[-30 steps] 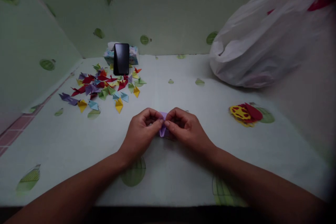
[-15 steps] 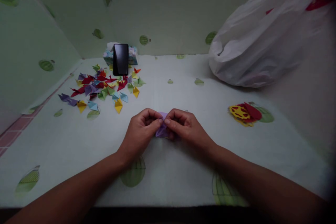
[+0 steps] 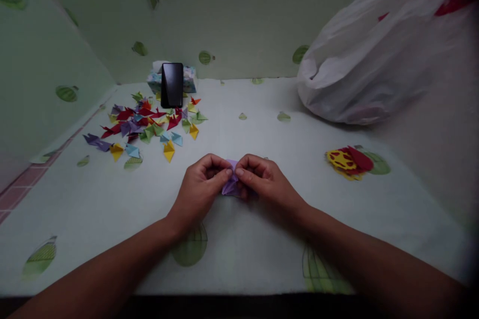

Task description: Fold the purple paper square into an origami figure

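A small piece of purple origami paper (image 3: 229,189), partly folded, is held between my two hands over the middle of the table. My left hand (image 3: 205,184) pinches its left side with thumb and forefinger. On the other side, my right hand (image 3: 267,179) pinches the paper the same way, its thumb tip close to the left one. My fingers cover much of the paper, so its full shape is hidden. Farther back on the left lies a pile of folded paper cranes (image 3: 149,130) in red, purple, yellow, green and blue.
A black phone (image 3: 172,85) leans against a tissue box (image 3: 190,79) behind the cranes. At the right lie red and yellow cut-out pieces (image 3: 346,160). A large white plastic bag (image 3: 352,70) stands at the back right. The tablecloth (image 3: 239,259) has a balloon print.
My thumbs have drawn slightly apart, and a little more of the purple paper shows between them. Everything else stays where it was.
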The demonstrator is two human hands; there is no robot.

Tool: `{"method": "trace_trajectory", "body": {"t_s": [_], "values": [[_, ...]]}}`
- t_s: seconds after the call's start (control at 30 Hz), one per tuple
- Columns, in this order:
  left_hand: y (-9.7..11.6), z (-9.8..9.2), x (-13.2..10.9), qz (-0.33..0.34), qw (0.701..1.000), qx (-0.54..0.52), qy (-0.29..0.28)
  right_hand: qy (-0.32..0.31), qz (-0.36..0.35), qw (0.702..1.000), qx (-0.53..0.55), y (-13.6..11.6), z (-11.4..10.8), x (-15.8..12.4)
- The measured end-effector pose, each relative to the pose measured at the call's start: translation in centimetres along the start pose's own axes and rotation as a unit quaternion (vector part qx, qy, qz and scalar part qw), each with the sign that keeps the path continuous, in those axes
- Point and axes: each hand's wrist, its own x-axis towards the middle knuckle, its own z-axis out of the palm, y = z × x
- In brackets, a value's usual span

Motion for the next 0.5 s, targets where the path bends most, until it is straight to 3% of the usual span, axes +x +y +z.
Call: {"method": "trace_trajectory", "body": {"t_s": [0.5], "values": [[-0.06, 0.03, -0.04, 0.007, 1.0, -0.003, 0.001, 0.008, 0.026, 1.0, 0.004, -0.03, 0.1, 0.24]]}}
